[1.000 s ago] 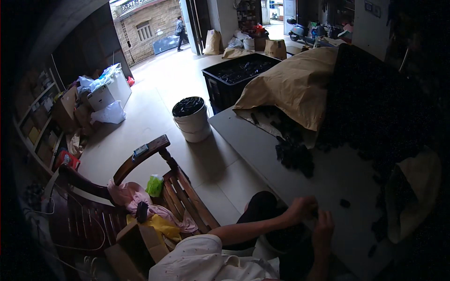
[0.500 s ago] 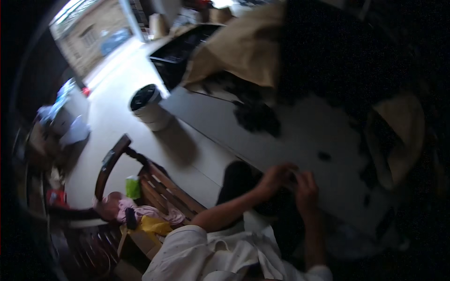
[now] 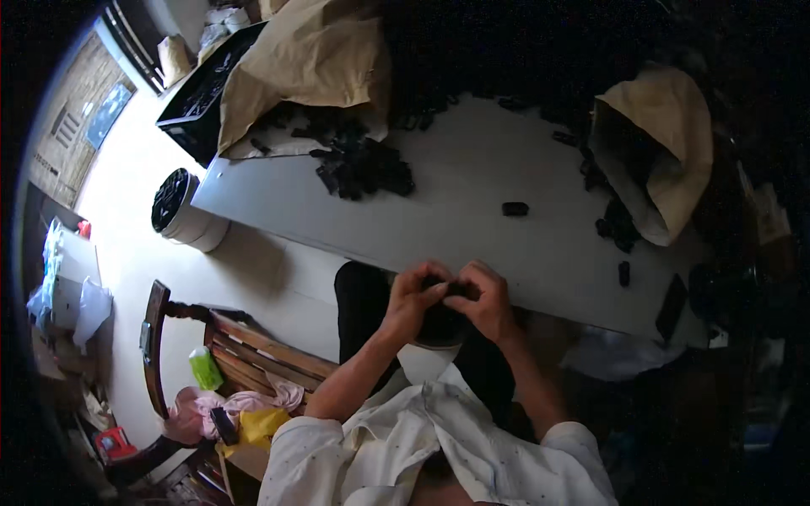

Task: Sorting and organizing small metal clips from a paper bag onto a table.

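My left hand [image 3: 413, 297] and my right hand [image 3: 484, 298] meet at the near edge of the grey table [image 3: 439, 219], above my lap. Thumbs and fingers of both are pinched together, tips almost touching. Something small and dark may be between them, but the fingers and dark background hide it. Beyond them a single small black part [image 3: 515, 208] lies on the tabletop. A heap of similar black parts [image 3: 363, 169] spills from the mouth of a large brown paper sack [image 3: 312, 63] at the far left.
At right stands another open brown sack [image 3: 675, 143], with black parts [image 3: 620, 226] beside it. A dark flat block [image 3: 672, 307] lies at the right edge. Left are a black crate [image 3: 181, 126], a white bucket [image 3: 194, 229] of black pieces, and a wooden chair [image 3: 240, 341] holding cloths.
The view has swung right and levelled, showing more of the table and right sack. My hands stay close together, still pinched, now in front of my middle.
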`<state>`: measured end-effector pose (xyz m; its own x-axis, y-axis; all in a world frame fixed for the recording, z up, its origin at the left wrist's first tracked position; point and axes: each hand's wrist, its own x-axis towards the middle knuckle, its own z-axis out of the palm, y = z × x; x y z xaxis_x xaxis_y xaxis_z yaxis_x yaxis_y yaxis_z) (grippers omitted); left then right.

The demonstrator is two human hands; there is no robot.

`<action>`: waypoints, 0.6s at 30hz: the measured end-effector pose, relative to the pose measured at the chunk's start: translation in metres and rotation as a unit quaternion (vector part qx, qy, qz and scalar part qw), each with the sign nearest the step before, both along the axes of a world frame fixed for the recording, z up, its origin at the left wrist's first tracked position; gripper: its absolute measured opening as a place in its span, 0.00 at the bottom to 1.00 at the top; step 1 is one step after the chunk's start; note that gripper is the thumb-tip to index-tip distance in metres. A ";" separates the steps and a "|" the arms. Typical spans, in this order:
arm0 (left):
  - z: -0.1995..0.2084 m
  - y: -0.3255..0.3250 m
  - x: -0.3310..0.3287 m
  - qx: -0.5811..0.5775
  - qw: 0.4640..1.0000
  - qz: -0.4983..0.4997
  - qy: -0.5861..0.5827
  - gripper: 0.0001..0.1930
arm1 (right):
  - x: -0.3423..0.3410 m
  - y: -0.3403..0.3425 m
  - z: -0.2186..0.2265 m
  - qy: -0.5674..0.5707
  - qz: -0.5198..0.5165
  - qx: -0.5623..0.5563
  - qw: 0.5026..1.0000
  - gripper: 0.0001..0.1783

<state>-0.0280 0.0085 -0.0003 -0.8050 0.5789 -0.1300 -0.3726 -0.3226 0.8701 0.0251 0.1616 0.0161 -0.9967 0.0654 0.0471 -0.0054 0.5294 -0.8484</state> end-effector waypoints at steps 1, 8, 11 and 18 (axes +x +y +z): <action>-0.002 -0.004 0.004 0.002 1.000 -0.007 0.000 0.08 | 0.000 0.005 0.002 0.000 -0.007 0.002 1.000 0.15; -0.053 -0.016 0.024 -0.303 0.871 -0.033 0.384 0.13 | -0.048 0.075 0.017 0.143 -0.172 0.271 0.936 0.12; -0.037 -0.022 0.009 -0.323 0.791 -0.048 0.517 0.17 | -0.058 0.090 -0.001 0.142 -0.156 0.380 0.901 0.13; 0.021 -0.014 -0.087 -0.511 0.623 0.112 0.582 0.16 | -0.044 0.097 -0.010 0.082 -0.132 0.296 0.942 0.13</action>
